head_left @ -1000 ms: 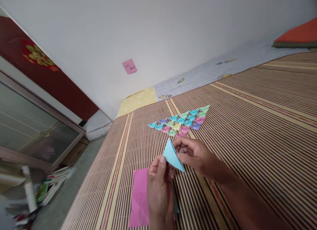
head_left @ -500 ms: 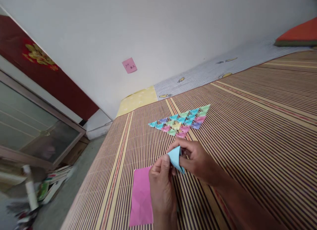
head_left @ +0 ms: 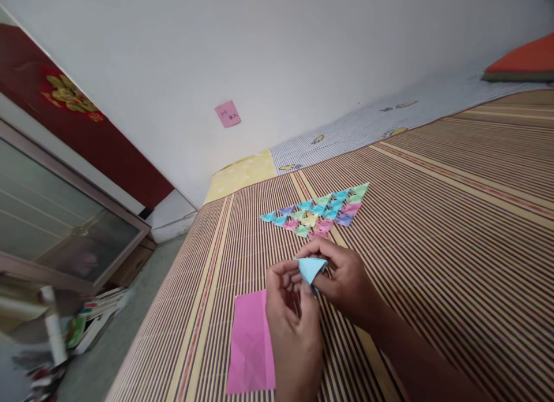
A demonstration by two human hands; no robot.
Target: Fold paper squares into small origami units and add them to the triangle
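Between my two hands is a small piece of folded light-blue paper point(head_left: 310, 268), bent into a pointed, boat-like shape. My right hand point(head_left: 346, 278) grips it from the right, with fingers behind it and the thumb along its lower side. My left hand point(head_left: 294, 318) is curled at its left, fingertips and thumb touching the paper's left corner and lower edge. Beside my left wrist lies a creased pink sheet of paper point(head_left: 250, 344), partly covered by the hand. Beyond my hands, several small folded paper pieces point(head_left: 309, 219) in blue, green, pink, yellow and purple form a triangle.
A striped bamboo mat point(head_left: 433, 229) covers the bed surface under everything. A pink note point(head_left: 227, 114) is stuck on the white wall point(head_left: 303, 55). An orange folded item point(head_left: 526, 60) rests at the far right. Left of the bed's edge are the floor and a glass-panelled door point(head_left: 56, 211).
The light-blue paper has been turned, so its broad face now tilts up. My left thumb has moved from its front to below it, and the left fingers have opened somewhat.
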